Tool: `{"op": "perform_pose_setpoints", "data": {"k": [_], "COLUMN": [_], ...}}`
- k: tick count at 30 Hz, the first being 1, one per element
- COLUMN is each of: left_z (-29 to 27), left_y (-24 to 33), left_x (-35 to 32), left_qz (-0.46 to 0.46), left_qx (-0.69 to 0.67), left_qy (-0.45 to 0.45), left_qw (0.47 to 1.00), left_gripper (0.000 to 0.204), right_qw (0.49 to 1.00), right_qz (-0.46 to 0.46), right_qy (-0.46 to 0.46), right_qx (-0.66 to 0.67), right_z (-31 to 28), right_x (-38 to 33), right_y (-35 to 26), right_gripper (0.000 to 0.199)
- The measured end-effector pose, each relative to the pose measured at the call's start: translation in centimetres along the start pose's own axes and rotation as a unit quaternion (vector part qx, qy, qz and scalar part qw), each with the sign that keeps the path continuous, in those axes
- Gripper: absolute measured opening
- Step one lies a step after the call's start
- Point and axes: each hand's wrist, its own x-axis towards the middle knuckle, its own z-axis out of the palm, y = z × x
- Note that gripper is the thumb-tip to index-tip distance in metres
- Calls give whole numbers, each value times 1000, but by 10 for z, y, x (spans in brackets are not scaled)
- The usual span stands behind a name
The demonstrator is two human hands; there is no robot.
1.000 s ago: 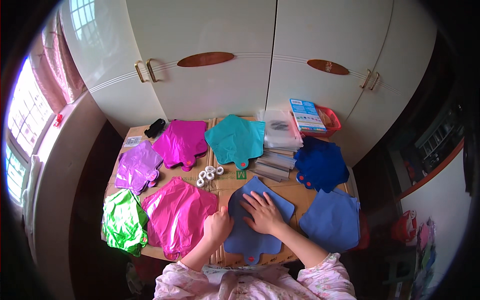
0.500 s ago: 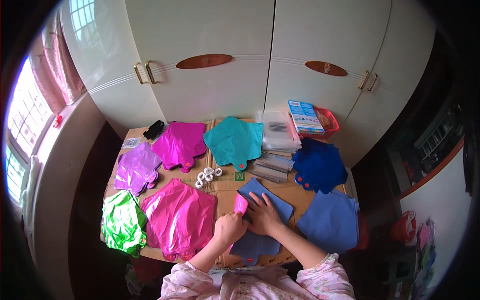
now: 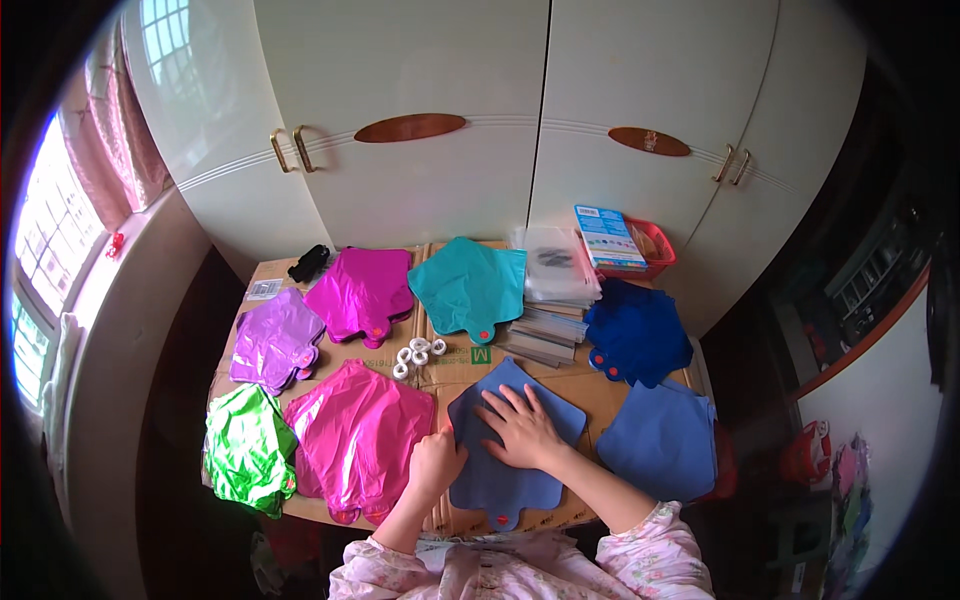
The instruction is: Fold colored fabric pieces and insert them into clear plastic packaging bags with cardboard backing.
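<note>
A flat, uninflated blue-grey foil balloon (image 3: 505,485) lies at the near middle of the table, its tab with a red dot toward me. My right hand (image 3: 525,430) rests on it palm down, fingers spread. My left hand (image 3: 437,460) is closed at the balloon's left edge, beside a pink foil balloon (image 3: 360,430). What its fingers hold, if anything, is hidden. A second blue-grey foil balloon (image 3: 660,440) lies to the right.
Beyond lie green (image 3: 245,450), lilac (image 3: 275,340), magenta (image 3: 360,290), teal (image 3: 468,285) and dark blue (image 3: 640,330) foil balloons. Small white rolls (image 3: 415,352), clear bags (image 3: 560,260), grey strips (image 3: 545,335) and a red basket (image 3: 655,250) share the cardboard-covered table (image 3: 450,385). White cabinets (image 3: 400,60) stand behind.
My left hand has moved left, away from my right hand. The pink piece beside it no longer shows, and the blue-grey balloon's left side now lies flat. My right hand stays on the balloon.
</note>
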Motion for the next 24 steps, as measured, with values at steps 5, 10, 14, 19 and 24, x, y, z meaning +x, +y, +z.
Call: {"op": "perform_pose_setpoints", "data": {"k": [5, 10, 14, 19, 24], "left_z": [-6, -12, -8, 1, 13], "left_y": [4, 10, 18, 36, 37], "left_x": [1, 6, 13, 13, 14], "left_qz": [-2, 22, 45, 103, 131], "left_qx": [6, 2, -53, -69, -60], "left_qy": [-22, 3, 26, 45, 72], "left_qw": [1000, 1000, 997, 991, 987], "left_gripper": [24, 23, 20, 18, 17], "right_qw": [1000, 998, 998, 999, 999], "right_qz": [-15, -39, -50, -25, -13], "right_qy": [-13, -14, -26, -42, -24], "right_qx": [15, 39, 14, 25, 43], "right_z": [-2, 3, 0, 0, 9], "right_x": [4, 5, 5, 4, 3], "right_y": [3, 5, 5, 7, 12], "right_gripper": [56, 62, 64, 59, 54]}}
